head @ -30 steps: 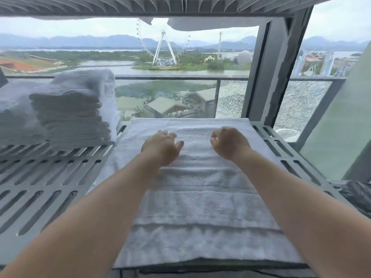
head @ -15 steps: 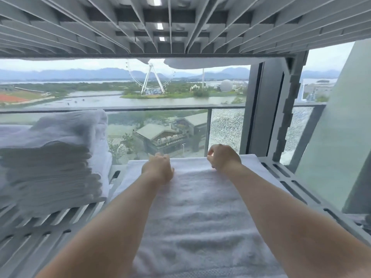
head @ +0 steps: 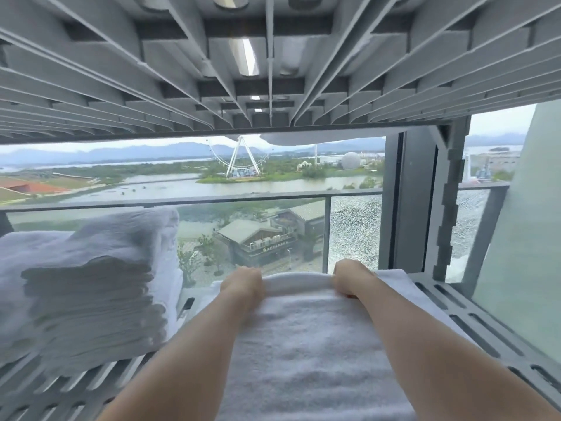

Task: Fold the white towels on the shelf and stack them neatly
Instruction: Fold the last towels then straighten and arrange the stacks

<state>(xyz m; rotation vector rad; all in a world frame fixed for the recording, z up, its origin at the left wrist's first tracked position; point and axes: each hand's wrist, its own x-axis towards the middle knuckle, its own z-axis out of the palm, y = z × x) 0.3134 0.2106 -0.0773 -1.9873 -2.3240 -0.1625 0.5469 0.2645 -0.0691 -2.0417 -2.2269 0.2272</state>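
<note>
Item: one white towel (head: 306, 347), spread flat lengthwise on the grey slotted shelf (head: 476, 326), filling the view from centre down to 6 o'clock. Its far edge is raised in a soft roll. Left hand (head: 243, 284), at 7 o'clock from the centre: fingers curled over that far edge and gripping it, fingertips hidden behind the cloth. Right hand (head: 352, 279), at 5 o'clock: likewise clamped on the same edge, knuckles up. The two hands sit apart, with a span of rolled edge between them. Stack of folded towels (head: 91, 302), white, at 8 o'clock, just beside the spread towel, on the same shelf. Upper shelf (head: 273, 71), ribbed grey underside, at 12 o'clock. Window (head: 349, 226) beyond the shelf, with a Ferris wheel (head: 241, 158) outside.
</note>
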